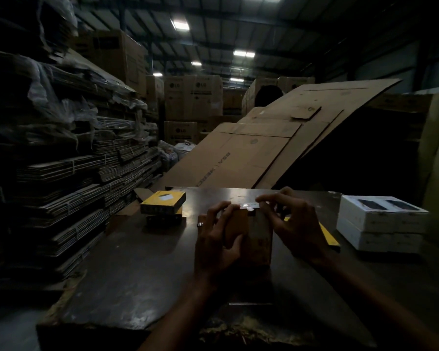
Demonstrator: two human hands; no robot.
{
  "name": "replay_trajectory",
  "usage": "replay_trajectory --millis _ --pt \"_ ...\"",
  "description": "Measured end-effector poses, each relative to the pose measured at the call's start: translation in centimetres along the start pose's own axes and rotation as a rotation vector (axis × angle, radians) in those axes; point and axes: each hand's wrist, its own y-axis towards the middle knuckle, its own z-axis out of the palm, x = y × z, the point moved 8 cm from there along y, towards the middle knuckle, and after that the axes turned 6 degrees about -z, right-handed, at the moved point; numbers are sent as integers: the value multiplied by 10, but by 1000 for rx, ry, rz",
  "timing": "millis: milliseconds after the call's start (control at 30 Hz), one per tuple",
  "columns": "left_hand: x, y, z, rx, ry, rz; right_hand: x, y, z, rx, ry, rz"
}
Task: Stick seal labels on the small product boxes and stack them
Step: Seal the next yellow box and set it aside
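Observation:
A small yellow-brown product box stands on end in the middle of the dark table. My left hand, a ring on one finger, grips its left side. My right hand pinches a small shiny seal label at the box's top edge. At the far left of the table, a yellow box with a white label lies on top of a darker box.
White boxes are stacked two high at the table's right. A flat yellow item lies behind my right hand. Bundled flattened cartons rise on the left, and a large cardboard sheet leans beyond the table.

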Motion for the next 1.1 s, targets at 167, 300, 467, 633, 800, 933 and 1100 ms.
replay_trajectory --millis 167,300,467,633,800,933,1100 --pt "0 0 1 3 1 15 3 21 5 93 29 -94" --pt "1 0 -1 -11 7 28 0 25 20 205 18 -128" --pt "-1 0 -2 -18 7 29 1 20 20 220 -2 -152" --pt "-1 -1 0 4 24 26 4 16 19 216 -27 -135" --pt "-1 -1 0 21 17 33 -7 15 17 157 20 -8" --pt "-1 -1 -1 6 12 32 -12 12 12 139 52 54" --pt "-4 -2 -1 3 14 26 -15 8 3 143 80 88"
